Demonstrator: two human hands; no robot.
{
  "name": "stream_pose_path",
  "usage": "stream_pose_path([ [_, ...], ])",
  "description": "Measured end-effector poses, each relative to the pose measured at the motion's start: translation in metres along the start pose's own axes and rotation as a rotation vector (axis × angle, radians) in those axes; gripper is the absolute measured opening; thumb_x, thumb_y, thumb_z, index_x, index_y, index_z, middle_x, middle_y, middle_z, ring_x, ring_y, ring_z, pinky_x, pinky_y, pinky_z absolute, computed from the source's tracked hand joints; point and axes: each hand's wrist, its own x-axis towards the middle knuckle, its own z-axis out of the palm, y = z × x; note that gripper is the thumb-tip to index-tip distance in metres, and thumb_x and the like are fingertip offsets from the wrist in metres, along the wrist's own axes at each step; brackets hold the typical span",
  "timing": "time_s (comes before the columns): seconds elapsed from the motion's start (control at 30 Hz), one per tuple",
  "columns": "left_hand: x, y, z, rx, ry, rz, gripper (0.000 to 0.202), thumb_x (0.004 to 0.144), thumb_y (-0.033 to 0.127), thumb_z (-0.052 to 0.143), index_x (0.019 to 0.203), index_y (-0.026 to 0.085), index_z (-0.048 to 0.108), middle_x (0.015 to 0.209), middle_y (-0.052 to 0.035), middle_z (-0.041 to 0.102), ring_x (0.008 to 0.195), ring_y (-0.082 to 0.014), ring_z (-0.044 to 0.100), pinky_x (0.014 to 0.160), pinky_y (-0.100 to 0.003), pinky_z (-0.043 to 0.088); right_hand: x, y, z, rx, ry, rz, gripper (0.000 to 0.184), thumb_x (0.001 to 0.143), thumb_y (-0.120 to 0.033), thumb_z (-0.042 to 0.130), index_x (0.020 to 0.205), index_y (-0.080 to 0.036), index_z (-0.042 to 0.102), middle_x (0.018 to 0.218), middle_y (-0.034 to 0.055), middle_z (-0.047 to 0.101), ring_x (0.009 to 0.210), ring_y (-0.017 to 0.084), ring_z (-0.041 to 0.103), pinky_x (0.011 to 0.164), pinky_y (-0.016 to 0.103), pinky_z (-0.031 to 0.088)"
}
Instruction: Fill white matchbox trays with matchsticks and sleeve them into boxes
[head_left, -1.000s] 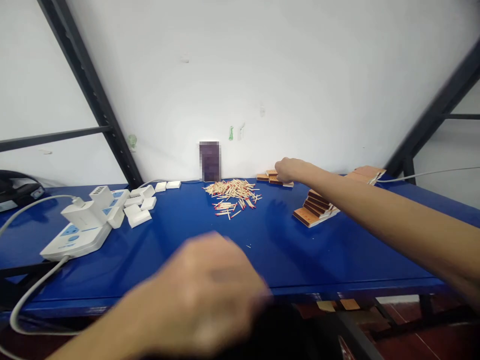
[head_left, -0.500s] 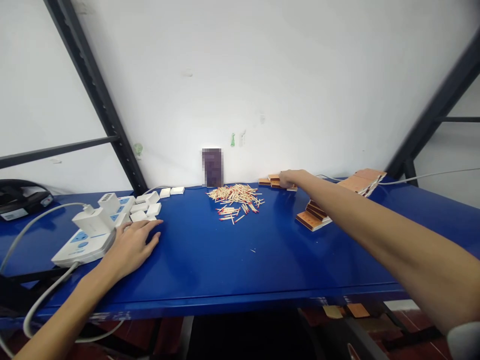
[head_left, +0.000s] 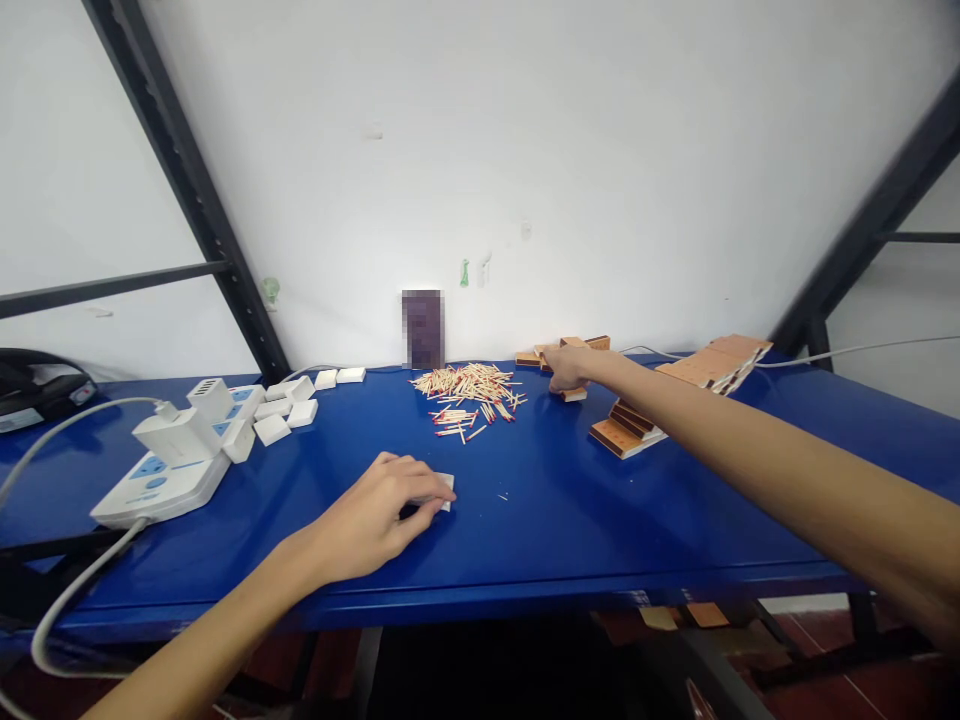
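My left hand (head_left: 375, 515) rests on the blue table (head_left: 570, 510) near its front edge, fingers curled round a small white box (head_left: 442, 490). My right hand (head_left: 568, 366) reaches far back, closed on a brown matchbox sleeve (head_left: 574, 392) next to a few loose sleeves (head_left: 585, 344). A heap of red-tipped matches (head_left: 469, 388) lies between the two hands at the back. A slanted stack of brown sleeves (head_left: 626, 428) sits just under my right forearm.
Several small white boxes (head_left: 289, 415) lie at the left beside a white power strip (head_left: 161, 470) with a plugged adapter and grey cable. More brown sleeves (head_left: 716, 362) lie at the back right. Black shelf struts slant up on both sides.
My left hand has come from the white boxes at the left to the table's front middle, bringing one white box. My right hand has drawn back slightly with a brown sleeve.
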Motion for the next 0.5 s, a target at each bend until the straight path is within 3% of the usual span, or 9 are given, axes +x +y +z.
stream_pose_path([
  [0.07, 0.01, -0.001, -0.001, 0.017, 0.076, 0.042, 0.026, 0.097, 0.026, 0.045, 0.107, 0.027, 0.069, 0.111, -0.0043, 0.066, 0.103, -0.0203, 0.059, 0.093, -0.042, 0.042, -0.019, -0.009, -0.003, 0.026, -0.095, -0.073, 0.038, 0.064, -0.017, 0.072, 0.101, -0.013, 0.065, 0.08, 0.0062, 0.067, 0.067, 0.016, 0.058, 0.058, 0.026, 0.041],
  [0.13, 0.02, -0.01, -0.006, 0.059, 0.218, 0.038, 0.026, 0.097, 0.028, 0.046, 0.106, 0.027, 0.069, 0.114, -0.0048, 0.064, 0.106, -0.0214, 0.056, 0.094, -0.043, 0.041, -0.043, -0.019, -0.004, 0.112, -0.283, -0.304, 0.052, 0.071, -0.018, 0.065, 0.122, -0.013, 0.055, 0.094, 0.009, 0.067, 0.073, 0.017, 0.061, 0.059, 0.025, 0.043],
  [0.17, 0.026, -0.017, -0.01, 0.084, 0.282, 0.02, 0.026, 0.097, 0.03, 0.046, 0.105, 0.026, 0.069, 0.112, -0.0048, 0.064, 0.105, -0.0215, 0.056, 0.094, -0.042, 0.042, -0.056, -0.026, -0.005, 0.103, -0.298, -0.368, 0.057, 0.072, -0.016, 0.064, 0.127, -0.014, 0.052, 0.098, 0.0105, 0.067, 0.077, 0.019, 0.062, 0.06, 0.026, 0.044],
  [0.23, 0.042, -0.036, -0.019, 0.138, 0.379, -0.032, 0.027, 0.096, 0.031, 0.045, 0.102, 0.024, 0.07, 0.106, -0.0045, 0.066, 0.1, -0.0211, 0.057, 0.091, -0.04, 0.043, -0.082, -0.043, -0.011, 0.027, -0.202, -0.388, 0.06, 0.075, -0.013, 0.061, 0.133, -0.013, 0.047, 0.108, 0.0153, 0.065, 0.087, 0.023, 0.063, 0.068, 0.03, 0.047],
  [0.3, 0.063, -0.056, -0.027, 0.153, 0.478, -0.125, 0.029, 0.095, 0.032, 0.044, 0.1, 0.02, 0.07, 0.1, -0.005, 0.068, 0.095, -0.0205, 0.058, 0.089, -0.036, 0.044, -0.104, -0.069, -0.026, -0.045, -0.002, -0.386, 0.049, 0.077, -0.01, 0.058, 0.126, -0.012, 0.054, 0.117, 0.0194, 0.061, 0.1, 0.029, 0.06, 0.08, 0.038, 0.047],
  [0.43, 0.106, -0.089, -0.035, 0.356, 0.549, -0.272, 0.033, 0.095, 0.029, 0.037, 0.092, 0.017, 0.068, 0.093, -0.0085, 0.068, 0.088, -0.0223, 0.059, 0.082, -0.034, 0.044, -0.136, -0.151, -0.074, 0.135, 0.418, -0.794, 0.037, 0.095, -0.022, 0.041, 0.13, -0.018, 0.051, 0.13, 0.0112, 0.057, 0.112, 0.023, 0.053, 0.088, 0.037, 0.045],
  [0.5, 0.118, -0.098, -0.036, 0.535, 0.468, -0.293, 0.035, 0.095, 0.029, 0.036, 0.089, 0.016, 0.067, 0.091, -0.0115, 0.068, 0.089, -0.0258, 0.059, 0.079, -0.037, 0.043, -0.145, -0.193, -0.092, -0.044, 0.49, -0.91, 0.041, 0.1, -0.029, 0.027, 0.134, -0.026, 0.049, 0.133, 0.0062, 0.057, 0.118, 0.024, 0.049, 0.088, 0.041, 0.041],
])
